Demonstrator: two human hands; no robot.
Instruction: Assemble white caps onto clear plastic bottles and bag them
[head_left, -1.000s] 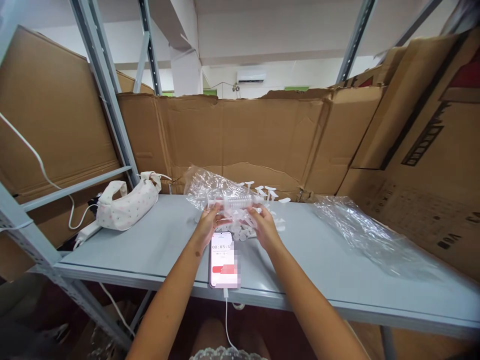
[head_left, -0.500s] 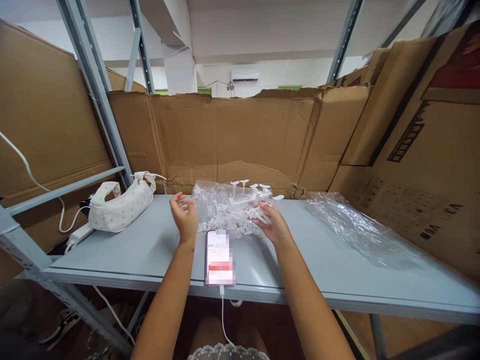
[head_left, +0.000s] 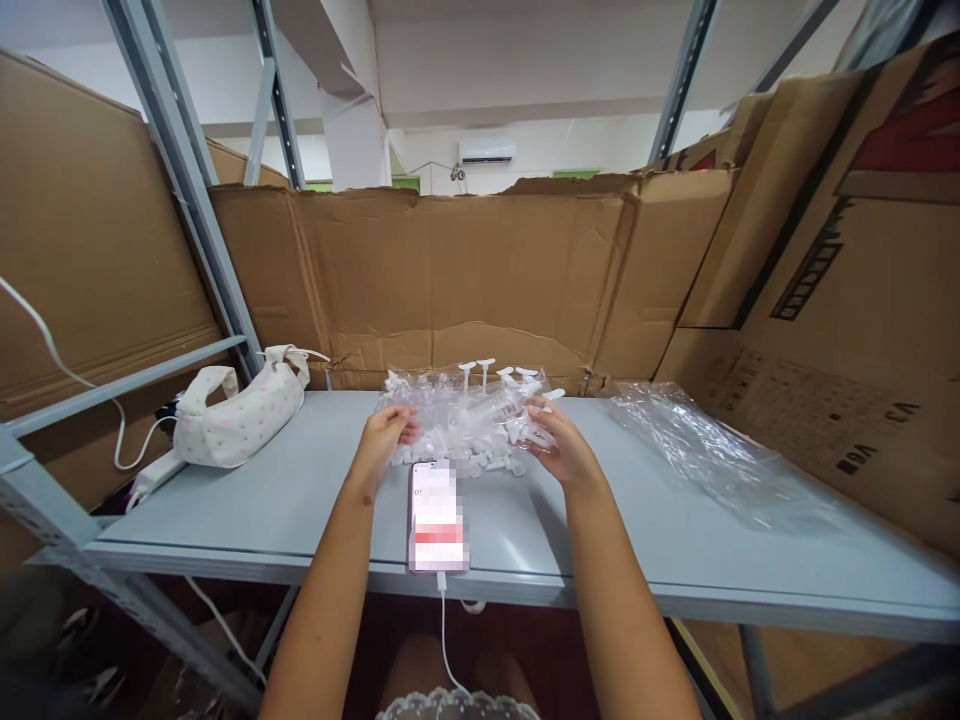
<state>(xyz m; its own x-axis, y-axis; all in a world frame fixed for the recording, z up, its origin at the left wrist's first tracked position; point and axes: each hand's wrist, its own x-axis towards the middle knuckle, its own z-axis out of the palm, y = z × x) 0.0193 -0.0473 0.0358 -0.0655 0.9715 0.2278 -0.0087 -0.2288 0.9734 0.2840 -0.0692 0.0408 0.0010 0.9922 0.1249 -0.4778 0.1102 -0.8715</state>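
**Bag of plastic parts settling back onto the shelf**

Nearest me, my phone (head_left: 438, 518) is lying on the grey shelf (head_left: 300, 500), charging by its cable, its screen too blurred to read. Just beyond it, my left hand (head_left: 384, 436) and right hand (head_left: 562, 448) are closing on opposite ends of the clear bag of white plastic parts (head_left: 469, 420), which a second ago I was holding lifted; now it is resting on the shelf. How firmly my fingers are clamping is hard to tell through the film. Further left a small floral pouch (head_left: 232, 415) is sitting; right, an empty plastic sheet (head_left: 712, 455); behind, cardboard walls (head_left: 465, 270)
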